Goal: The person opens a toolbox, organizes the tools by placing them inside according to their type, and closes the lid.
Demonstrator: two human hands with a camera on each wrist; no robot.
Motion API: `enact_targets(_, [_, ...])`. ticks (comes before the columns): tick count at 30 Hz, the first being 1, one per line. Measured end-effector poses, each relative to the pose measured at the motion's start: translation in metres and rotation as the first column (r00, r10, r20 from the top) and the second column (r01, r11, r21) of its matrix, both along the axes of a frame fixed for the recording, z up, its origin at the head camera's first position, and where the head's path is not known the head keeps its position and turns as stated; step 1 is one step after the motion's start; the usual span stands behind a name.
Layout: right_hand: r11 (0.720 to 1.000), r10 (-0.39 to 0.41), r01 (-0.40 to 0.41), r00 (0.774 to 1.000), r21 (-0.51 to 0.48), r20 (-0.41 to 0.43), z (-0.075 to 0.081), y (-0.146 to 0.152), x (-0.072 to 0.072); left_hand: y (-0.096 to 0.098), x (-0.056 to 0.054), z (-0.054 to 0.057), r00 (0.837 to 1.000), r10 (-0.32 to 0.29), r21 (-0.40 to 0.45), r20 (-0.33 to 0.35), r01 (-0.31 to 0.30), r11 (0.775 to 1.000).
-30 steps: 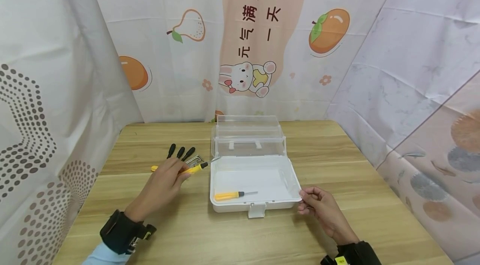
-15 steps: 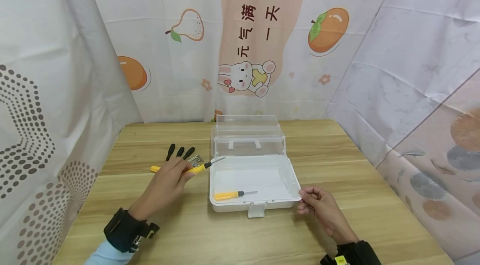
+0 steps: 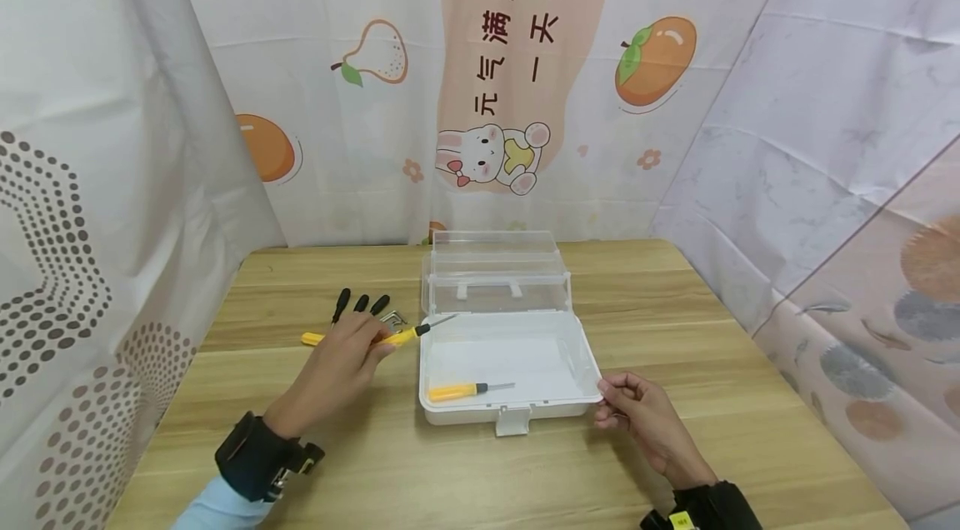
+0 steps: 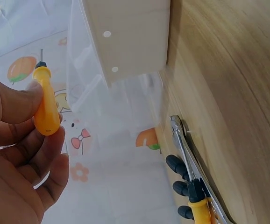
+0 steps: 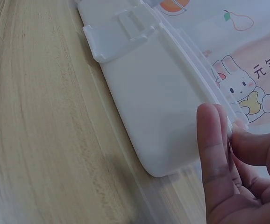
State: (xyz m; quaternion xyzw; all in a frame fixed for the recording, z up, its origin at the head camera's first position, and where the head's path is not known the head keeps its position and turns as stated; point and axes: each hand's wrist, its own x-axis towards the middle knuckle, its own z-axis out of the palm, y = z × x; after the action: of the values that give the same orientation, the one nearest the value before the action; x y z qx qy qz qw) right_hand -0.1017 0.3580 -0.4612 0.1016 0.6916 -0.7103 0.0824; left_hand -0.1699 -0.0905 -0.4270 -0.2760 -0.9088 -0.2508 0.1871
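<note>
My left hand holds a yellow-handled screwdriver just left of the box, its shaft reaching over the left rim. In the left wrist view, thumb and fingers pinch the yellow handle. An open white toolbox stands mid-table, its clear lid tipped back. Inside, along the front, lies a second yellow-handled screwdriver. At the box's front right corner, my right hand pinches the rim. The right wrist view shows its thumb and fingers at that corner.
Left of the box lie several black-handled tools and bent metal keys. Another yellow handle is partly hidden behind my left hand. A latch hangs at the box front. Printed curtains surround the wooden table.
My left hand has moved a little to the right with the screwdriver, whose tip has passed over the box's left rim. My right hand and the box have not moved.
</note>
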Motion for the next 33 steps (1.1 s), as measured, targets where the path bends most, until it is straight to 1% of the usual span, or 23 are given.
enact_targets(9, [1.0,0.006,-0.006,1.0,0.002,-0.005,-0.002,0.001,0.0,0.005,0.001,0.001,1.0,-0.013,-0.012,-0.016,0.012,1.0])
enact_targets(12, [1.0,0.006,-0.006,1.0,0.002,-0.005,-0.003,0.002,0.0,0.007,0.0,0.001,1.0,-0.012,-0.02,-0.021,0.012,1.0])
enact_targets(21, [1.0,0.001,-0.001,1.0,0.0,-0.006,-0.003,0.001,0.0,0.015,0.001,0.002,1.0,-0.018,-0.028,-0.001,0.018,0.999])
enact_targets(27, [1.0,0.009,-0.009,1.0,-0.002,-0.005,-0.002,0.001,0.001,0.018,0.001,0.0,0.999,-0.034,-0.036,-0.007,0.034,0.999])
enact_targets(33, [1.0,-0.001,0.001,1.0,-0.013,-0.003,-0.002,0.001,0.0,0.022,0.0,-0.001,0.999,-0.045,-0.041,-0.008,0.045,0.998])
